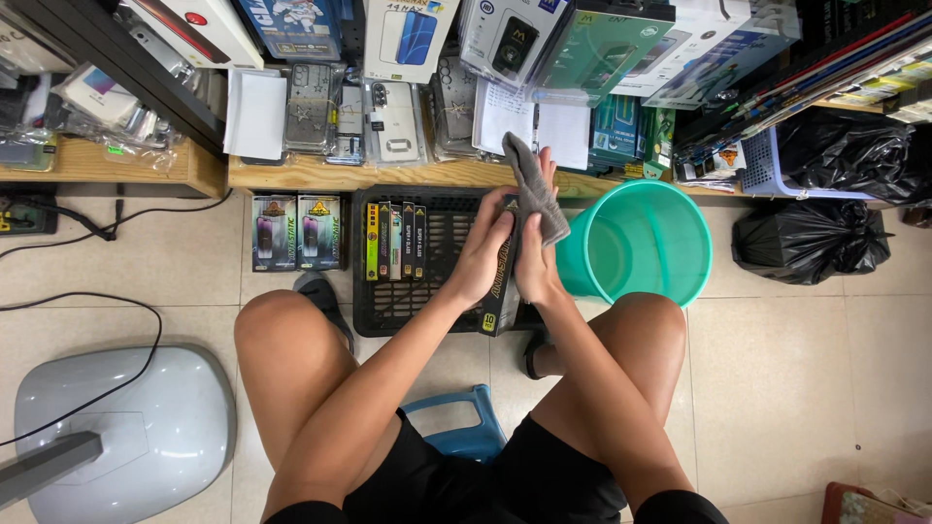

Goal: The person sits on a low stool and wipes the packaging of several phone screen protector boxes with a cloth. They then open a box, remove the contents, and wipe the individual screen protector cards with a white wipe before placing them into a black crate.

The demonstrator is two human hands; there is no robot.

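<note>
My left hand [481, 257] grips a slim black box [500, 291] with yellow print, held on edge over a black plastic crate [383, 306]. My right hand [537, 247] presses a grey cloth [532, 184] against the box's right side. The cloth drapes up past my fingers. Several similar boxes [393, 241] stand upright in a row at the crate's left end. Two more boxes [296, 231] lie flat on the floor just left of the crate.
A teal plastic bucket [680, 277] stands on the floor right of my hands. A wooden shelf edge [320, 175] holds phone cases and packages behind the crate. Black bags [811, 238] lie far right. A grey fan base [136, 427] and cables sit left; a blue stool [466, 422] is under me.
</note>
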